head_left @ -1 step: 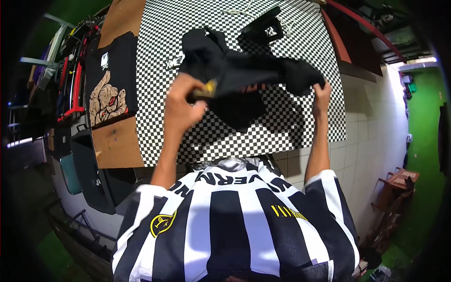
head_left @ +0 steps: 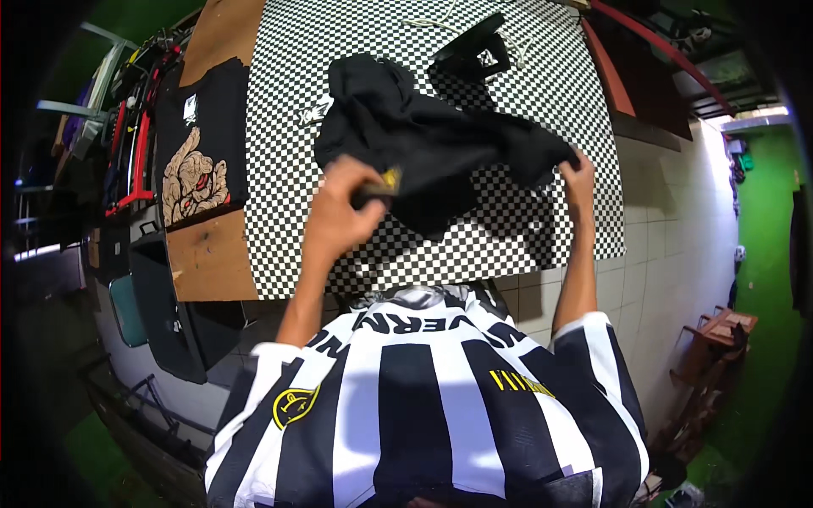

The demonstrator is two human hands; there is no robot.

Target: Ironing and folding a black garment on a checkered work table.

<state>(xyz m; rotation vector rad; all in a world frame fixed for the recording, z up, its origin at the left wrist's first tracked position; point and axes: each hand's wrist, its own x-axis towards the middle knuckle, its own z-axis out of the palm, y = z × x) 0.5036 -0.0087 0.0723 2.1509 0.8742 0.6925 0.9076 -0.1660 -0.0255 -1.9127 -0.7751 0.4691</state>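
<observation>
A crumpled black shirt (head_left: 415, 127) lies bunched across the checkered tabletop, partly lifted, with a small yellow print showing near its lower left edge. My left hand (head_left: 339, 207) is closed on that near-left edge, its fingers smeared a little by motion. At the other end, my right hand (head_left: 578, 176) pinches the shirt's right corner between thumb and fingers. Folds hide most of the shirt's shape. Beneath and nearer to me, part of the dark cloth hangs over the checkered surface, with shadow around it.
A black clothes iron (head_left: 474, 52) with a pale cord stands at the table's far side. To the left, a black T-shirt (head_left: 201, 144) with a tan print lies on a wooden board (head_left: 212, 258). A dark chair (head_left: 174, 317) is at the lower left, and a white wall runs along the right.
My left hand has shifted slightly right and toward me with the shirt's edge. The shirt's middle has sunk and spread nearer; its right end has dropped slightly with my right hand.
</observation>
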